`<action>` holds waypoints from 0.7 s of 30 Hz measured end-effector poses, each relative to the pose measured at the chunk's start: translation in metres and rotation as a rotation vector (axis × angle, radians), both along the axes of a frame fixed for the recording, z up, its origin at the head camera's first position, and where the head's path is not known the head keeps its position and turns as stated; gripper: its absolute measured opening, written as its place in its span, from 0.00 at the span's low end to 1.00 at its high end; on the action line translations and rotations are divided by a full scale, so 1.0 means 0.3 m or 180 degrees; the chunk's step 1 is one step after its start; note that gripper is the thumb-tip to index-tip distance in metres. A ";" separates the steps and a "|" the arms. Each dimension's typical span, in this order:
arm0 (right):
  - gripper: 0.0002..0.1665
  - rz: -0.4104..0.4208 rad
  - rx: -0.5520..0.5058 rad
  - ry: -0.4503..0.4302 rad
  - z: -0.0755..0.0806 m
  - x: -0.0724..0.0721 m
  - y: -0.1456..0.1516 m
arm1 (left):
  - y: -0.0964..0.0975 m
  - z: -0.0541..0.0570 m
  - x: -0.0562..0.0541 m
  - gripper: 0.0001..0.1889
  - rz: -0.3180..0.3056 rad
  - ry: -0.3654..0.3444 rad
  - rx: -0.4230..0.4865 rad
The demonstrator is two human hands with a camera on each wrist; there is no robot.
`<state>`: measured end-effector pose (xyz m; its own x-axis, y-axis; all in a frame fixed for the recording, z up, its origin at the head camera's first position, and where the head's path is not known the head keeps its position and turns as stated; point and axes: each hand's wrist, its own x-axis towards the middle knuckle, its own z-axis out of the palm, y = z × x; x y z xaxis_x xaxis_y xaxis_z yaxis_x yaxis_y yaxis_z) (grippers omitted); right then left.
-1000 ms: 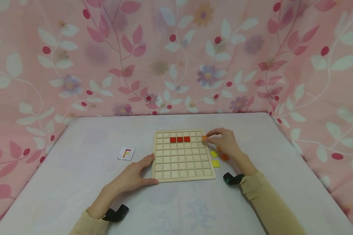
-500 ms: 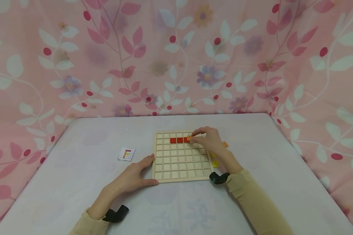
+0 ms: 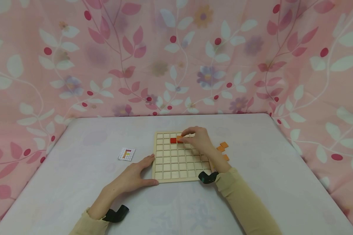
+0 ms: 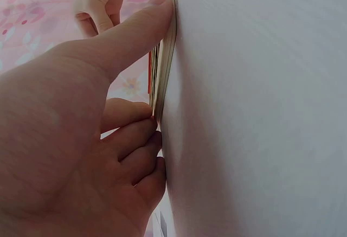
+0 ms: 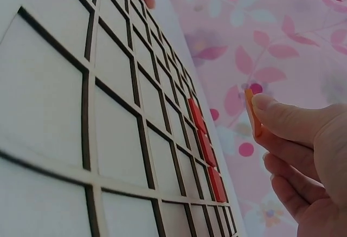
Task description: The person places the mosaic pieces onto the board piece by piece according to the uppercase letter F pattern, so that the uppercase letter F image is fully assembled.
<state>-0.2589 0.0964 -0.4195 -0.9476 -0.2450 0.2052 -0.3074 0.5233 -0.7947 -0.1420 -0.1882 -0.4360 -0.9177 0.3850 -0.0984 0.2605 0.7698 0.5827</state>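
My right hand (image 3: 198, 140) pinches a small orange square tile (image 5: 252, 109) between thumb and forefinger. In the right wrist view the tile is held on edge, apart from the wooden grid board (image 3: 175, 167). Three red tiles (image 5: 206, 147) lie in a row in one of the board's far rows; in the head view the hand and orange tile partly cover them. My left hand (image 3: 132, 176) rests against the board's left side, its thumb stretched to the near left corner and its fingertips touching the edge.
Left of the board lies a small gridded card (image 3: 126, 154) printed with a coloured pattern. Loose orange tiles (image 3: 224, 145) lie on the white-covered table (image 3: 282, 182) right of the board, partly behind my right forearm. A floral cloth (image 3: 176, 58) hangs behind.
My right hand has carried the orange tile leftward from the board's right edge to over the red row. My left hand has stayed at the board's left side.
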 end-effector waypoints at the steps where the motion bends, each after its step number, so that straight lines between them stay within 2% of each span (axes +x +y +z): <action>1: 0.11 0.0014 -0.0002 0.0017 -0.001 0.000 -0.006 | 0.000 0.000 0.000 0.53 0.0001 -0.0003 0.0001; 6: 0.12 0.0060 -0.0007 0.0079 -0.011 0.005 -0.033 | 0.001 0.000 -0.002 0.52 -0.0013 -0.0033 0.0022; 11: 0.12 0.0047 0.0023 0.0111 -0.042 0.008 -0.047 | 0.001 0.000 -0.005 0.52 -0.0041 -0.0029 0.0038; 21: 0.13 0.0207 0.0146 0.0239 -0.077 0.014 -0.077 | -0.002 0.001 -0.005 0.52 -0.0023 -0.0043 0.0002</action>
